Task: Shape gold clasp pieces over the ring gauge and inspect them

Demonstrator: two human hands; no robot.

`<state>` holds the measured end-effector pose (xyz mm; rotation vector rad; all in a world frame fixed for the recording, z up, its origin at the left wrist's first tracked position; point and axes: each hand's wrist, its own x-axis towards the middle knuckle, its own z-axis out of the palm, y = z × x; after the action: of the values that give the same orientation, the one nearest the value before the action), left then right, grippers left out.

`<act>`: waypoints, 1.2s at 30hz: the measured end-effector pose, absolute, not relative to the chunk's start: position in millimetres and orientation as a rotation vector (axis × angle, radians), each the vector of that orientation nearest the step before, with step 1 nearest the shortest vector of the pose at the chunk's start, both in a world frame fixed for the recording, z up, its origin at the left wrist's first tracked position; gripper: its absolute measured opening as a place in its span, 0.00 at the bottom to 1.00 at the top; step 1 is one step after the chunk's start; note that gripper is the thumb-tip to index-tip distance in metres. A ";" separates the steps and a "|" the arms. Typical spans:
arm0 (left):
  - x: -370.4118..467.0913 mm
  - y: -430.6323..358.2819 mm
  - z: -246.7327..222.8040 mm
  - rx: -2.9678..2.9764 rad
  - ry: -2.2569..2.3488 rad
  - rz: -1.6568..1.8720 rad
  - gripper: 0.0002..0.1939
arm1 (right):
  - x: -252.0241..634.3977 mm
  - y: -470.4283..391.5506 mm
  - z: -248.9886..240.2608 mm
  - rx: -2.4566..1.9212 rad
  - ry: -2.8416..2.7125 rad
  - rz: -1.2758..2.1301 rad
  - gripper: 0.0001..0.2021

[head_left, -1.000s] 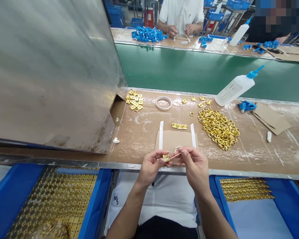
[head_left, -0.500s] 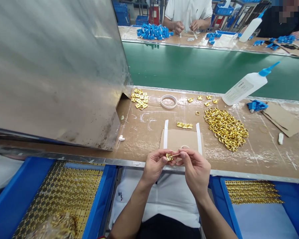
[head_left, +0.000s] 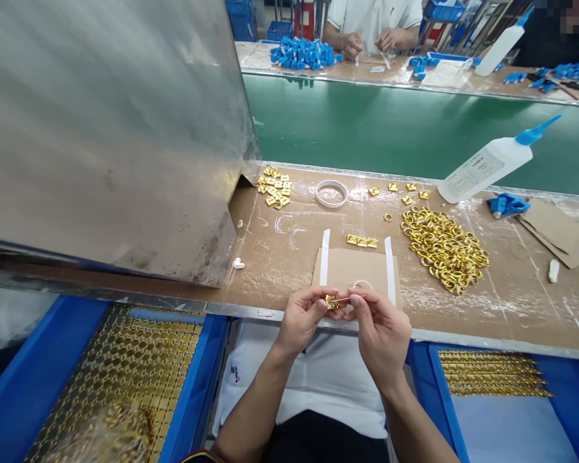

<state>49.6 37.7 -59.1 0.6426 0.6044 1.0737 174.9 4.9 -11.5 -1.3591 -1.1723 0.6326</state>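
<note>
My left hand (head_left: 300, 319) pinches a small gold piece (head_left: 332, 301) over the bench's front edge. Thumb and fingers of my right hand (head_left: 382, 331) close on a thin stick (head_left: 343, 298), whose tip touches the gold piece. Beneath and beyond the hands lies a cardboard sheet (head_left: 357, 265) with white tape strips at its sides. Three or so square gold pieces (head_left: 361, 242) sit in a row at its far edge. To the right is a heap of gold rings (head_left: 444, 247); a pile of square gold pieces (head_left: 275, 186) lies at the left.
A large metal housing (head_left: 110, 141) stands at the left. Behind are a tape roll (head_left: 331, 193), a tilted white bottle (head_left: 487, 168) and a green belt (head_left: 390, 122). Blue trays (head_left: 188, 392) with gold parts flank my lap. A person works across the belt.
The view has shifted slightly, so the bench items appear a little to the right. Both hands keep their grips, and the stick's tip stays at the gold piece.
</note>
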 end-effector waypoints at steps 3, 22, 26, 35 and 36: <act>50.0 38.0 -59.4 0.637 0.591 1.078 0.21 | 175.3 4.5 -12.5 -1.355 -1.205 0.588 0.05; 50.6 38.5 -55.6 0.611 0.577 1.075 0.20 | 175.1 4.7 -13.9 -1.331 -1.257 0.561 0.06; 49.9 38.0 -55.5 0.625 0.596 1.068 0.22 | 176.1 4.1 -11.5 -1.345 -1.278 0.548 0.07; 50.0 37.8 -57.3 0.641 0.593 1.070 0.21 | 175.7 5.2 -7.3 -1.336 -1.270 0.565 0.07; 50.1 37.6 -57.5 0.642 0.598 1.067 0.22 | 175.8 5.2 -7.3 -1.335 -1.269 0.565 0.07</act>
<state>50.1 37.6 -57.5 0.6424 0.5980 1.0667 175.8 5.2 -7.3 -1.3351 -1.2692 0.5647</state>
